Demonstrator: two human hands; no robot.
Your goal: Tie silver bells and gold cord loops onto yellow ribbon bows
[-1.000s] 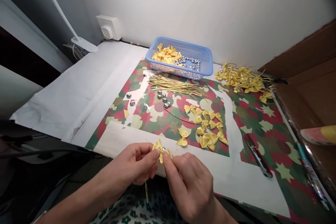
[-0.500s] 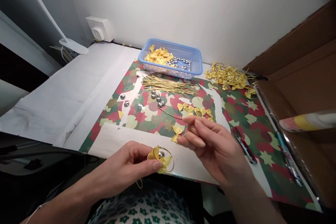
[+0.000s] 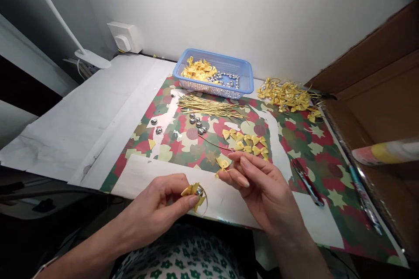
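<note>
A yellow ribbon bow (image 3: pixel 187 190) with a small silver bell (image 3: pixel 199 191) against it is pinched between the thumb and fingers of my left hand (image 3: pixel 165 202). A thin gold tie (image 3: pixel 206 202) curves in a loop beside the bell. To the right, my right hand (image 3: pixel 258 183) hovers above the table with its thumb and forefinger close together and the other fingers curled. Whether anything is between those fingertips, I cannot tell. Just behind them a single gold tie (image 3: pixel 214 143) runs towards several silver bells (image 3: pixel 198 124). One loose bow (image 3: pixel 223 164) lies beside the right fingers.
A blue basket (image 3: pixel 214 56) holds bows and silver bells. In front lies a bundle of gold ties (image 3: pixel 209 107). Several bows (image 3: pixel 247 141) rest in rows; finished-looking bows (image 3: pixel 288 93) are heaped at the back right. Red-handled scissors or pliers (image 3: pixel 307 183) and a cardboard box (image 3: pixel 376 74) are at right.
The loop of tie at my left hand looks smaller, and the bow and bell have turned slightly and shifted left. My right hand has moved slightly down and left.
</note>
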